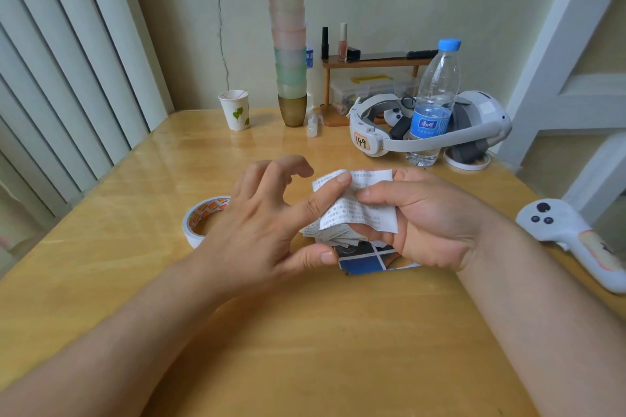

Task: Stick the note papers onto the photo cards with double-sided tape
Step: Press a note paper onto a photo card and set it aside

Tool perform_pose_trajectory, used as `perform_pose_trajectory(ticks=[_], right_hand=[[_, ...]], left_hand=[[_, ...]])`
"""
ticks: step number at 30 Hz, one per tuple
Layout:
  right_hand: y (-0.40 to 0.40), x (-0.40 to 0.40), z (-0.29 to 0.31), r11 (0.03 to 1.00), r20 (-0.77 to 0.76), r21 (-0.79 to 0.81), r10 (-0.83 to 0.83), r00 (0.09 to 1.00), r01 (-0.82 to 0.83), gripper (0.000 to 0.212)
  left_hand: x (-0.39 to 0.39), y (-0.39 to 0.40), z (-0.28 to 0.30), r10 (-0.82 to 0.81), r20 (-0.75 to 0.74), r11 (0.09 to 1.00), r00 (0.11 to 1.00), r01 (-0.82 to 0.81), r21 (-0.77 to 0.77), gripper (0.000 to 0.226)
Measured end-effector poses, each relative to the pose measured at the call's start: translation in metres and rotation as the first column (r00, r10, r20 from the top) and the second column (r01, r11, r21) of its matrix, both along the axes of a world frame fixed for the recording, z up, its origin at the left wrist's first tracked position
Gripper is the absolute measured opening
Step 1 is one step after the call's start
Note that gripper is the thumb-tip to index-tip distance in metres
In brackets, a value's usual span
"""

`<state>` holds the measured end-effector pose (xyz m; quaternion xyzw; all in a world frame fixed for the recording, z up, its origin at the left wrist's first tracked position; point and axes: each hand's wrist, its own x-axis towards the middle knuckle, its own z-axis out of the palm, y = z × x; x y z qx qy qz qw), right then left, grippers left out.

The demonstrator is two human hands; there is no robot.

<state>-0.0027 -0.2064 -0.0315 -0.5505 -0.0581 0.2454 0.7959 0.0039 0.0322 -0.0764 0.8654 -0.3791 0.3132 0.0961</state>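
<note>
A person sits at a glossy yellow-wood desk, both bare forearms reaching in from the near edge.

The task looks to be at an early stage. The right hand holds a note paper up above the desk, thumb curled over its front and fingers behind. The left hand pinches the same sheet's left edge with its index finger on top; its other fingers arch loosely above and grip nothing. It cannot be told whether any tape is on the paper yet. No note is seen stuck to a card, so taping and pressing down appear still to come.

The note is thin, white, roughly square, creased and soft, printed with small dark text. Below it, more cut slips lie in a loose heap on a stack of photo cards, which are glossy, stiff and flat, showing blue and white blocks. How many cards there are cannot be told.

Just left of the left hand stands a tape roll, a white ring with an orange-printed liner, partly hidden by the wrist.

At the back are a tall stack of frosted cups, a paper cup, a clear bottle and a white headset. A white controller lies at the right.
</note>
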Motion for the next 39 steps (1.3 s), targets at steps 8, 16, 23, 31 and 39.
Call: perform_pose_trajectory(ticks=[8,16,23,31,39], right_hand=[[0.001,0.002,-0.005,0.996,0.006,-0.092,-0.004,1.0,0.004,0.031],[0.006,0.004,-0.01,0.976,0.056,-0.194,-0.087,0.995,0.097,0.031],[0.002,0.007,-0.009,0.985,0.034,-0.169,-0.031,0.999,0.036,0.033],[0.004,0.018,-0.024,0.895,0.264,-0.189,-0.35,0.899,0.404,0.005],[0.014,0.036,-0.056,0.154,0.6,-0.799,0.136,0.788,0.581,0.04]], left_hand=[[-0.017,-0.019,-0.009,-0.464,-0.597,0.726,0.654,-0.105,-0.68,0.091],[-0.012,-0.032,-0.001,-0.677,-0.634,0.401,0.375,-0.535,-0.744,0.014],[-0.013,-0.031,0.003,-0.738,-0.6,0.323,0.31,-0.618,-0.717,0.023],[0.003,-0.012,0.011,-0.701,-0.532,0.112,0.475,-0.663,-0.74,0.017],[0.01,0.0,0.01,-0.618,-0.565,0.086,0.546,-0.668,-0.74,0.016]])
